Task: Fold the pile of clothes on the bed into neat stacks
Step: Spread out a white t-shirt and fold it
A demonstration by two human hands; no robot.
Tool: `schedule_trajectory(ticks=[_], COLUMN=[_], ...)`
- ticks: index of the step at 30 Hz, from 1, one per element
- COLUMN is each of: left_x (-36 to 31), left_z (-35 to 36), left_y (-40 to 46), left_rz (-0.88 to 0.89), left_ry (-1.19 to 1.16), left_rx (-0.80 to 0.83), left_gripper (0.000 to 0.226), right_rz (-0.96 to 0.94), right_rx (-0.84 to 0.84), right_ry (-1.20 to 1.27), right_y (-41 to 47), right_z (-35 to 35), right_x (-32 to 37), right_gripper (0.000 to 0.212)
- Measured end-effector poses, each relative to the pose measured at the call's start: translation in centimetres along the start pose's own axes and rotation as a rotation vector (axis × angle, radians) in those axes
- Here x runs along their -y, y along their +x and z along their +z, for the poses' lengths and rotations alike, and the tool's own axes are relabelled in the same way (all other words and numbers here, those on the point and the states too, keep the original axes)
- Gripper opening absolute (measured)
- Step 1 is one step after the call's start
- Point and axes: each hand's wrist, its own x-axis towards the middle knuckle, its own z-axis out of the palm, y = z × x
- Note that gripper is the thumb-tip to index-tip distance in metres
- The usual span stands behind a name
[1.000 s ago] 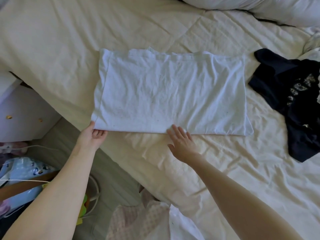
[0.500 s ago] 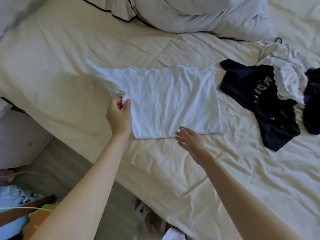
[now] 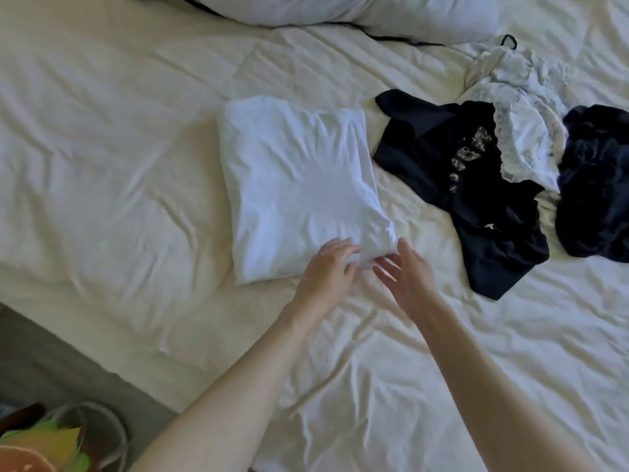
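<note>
The bed (image 3: 102, 172) with its cream sheet fills most of the view, and a pillow (image 3: 374, 11) lies at the far edge, well beyond the fingers. The white shirt (image 3: 299, 189) is now a compact, nearly square fold; half a second ago it was wider, with its left part lifted in the left hand, so that part has been laid over to the right. The shirt stretches away from the fingertips toward the pillow. To the right of the fingers lie the unfolded clothes: a dark shirt (image 3: 476, 185) just beside the white one, then a lacy white piece (image 3: 524, 131) and another dark piece (image 3: 599, 189). The left hand (image 3: 326, 270) has come across to the shirt's near right corner, its curled fingers gripping the cloth at the edge. The right hand (image 3: 408, 277) hovers just beside that corner with fingers spread and relaxed, holding nothing; whether they touch the cloth I cannot tell.
</note>
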Motion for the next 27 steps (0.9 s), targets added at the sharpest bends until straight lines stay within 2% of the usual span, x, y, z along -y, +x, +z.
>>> schedule_trajectory(ticks=[3, 5, 8, 10, 12, 13, 16, 18, 20, 27], left_x=[4.6, 7.5, 10.3, 11.6, 12.5, 12.7, 12.9, 12.9, 12.6, 10.6], left_z=[-1.7, -3.5, -5.4, -5.7, -5.3, -5.1, -5.1, -5.6, -6.0, -7.5], left_y=[-2.2, -3.3, -4.4, -5.0, -5.5, -5.6, -4.9, -4.1, -3.5, -5.5], left_rz=[0.068, 0.035, -0.015, 0.008, -0.033, -0.115, -0.524, -0.703, -0.741, -0.818], left_ry=[0.288, 0.454, 0.521, 0.504, 0.376, 0.239, -0.359, -0.675, -0.789, -0.955], left_rx=[-0.137, -0.197, -0.229, -0.244, -0.278, -0.327, -0.516, -0.503, -0.384, -0.36], left_gripper=[0.037, 0.04, 0.02, 0.012, 0.007, 0.007, 0.034, 0.034, 0.011, 0.014], right_rz=[0.014, 0.025, 0.004, -0.016, -0.006, 0.023, 0.171, 0.247, 0.292, 0.265], right_rx=[-0.099, -0.184, -0.25, -0.29, -0.309, -0.293, -0.218, -0.179, -0.147, -0.175], right_ry=[-0.052, -0.099, -0.156, -0.302, -0.394, -0.367, -0.159, -0.087, -0.089, 0.012], right_y=[1.6, 2.4, 3.0, 3.3, 3.7, 4.0, 4.7, 4.8, 4.6, 1.7], right_z=[0.8, 1.4, 1.4, 0.8, 0.1, -0.1, -0.1, 0.0, 0.0, -0.2], right_x=[0.1, 0.3, 0.0, -0.5, -0.8, -0.7, -0.3, 0.0, 0.3, -0.3], right_gripper=[0.021, 0.024, 0.005, 0.008, 0.018, 0.018, 0.01, 0.004, 0.004, 0.01])
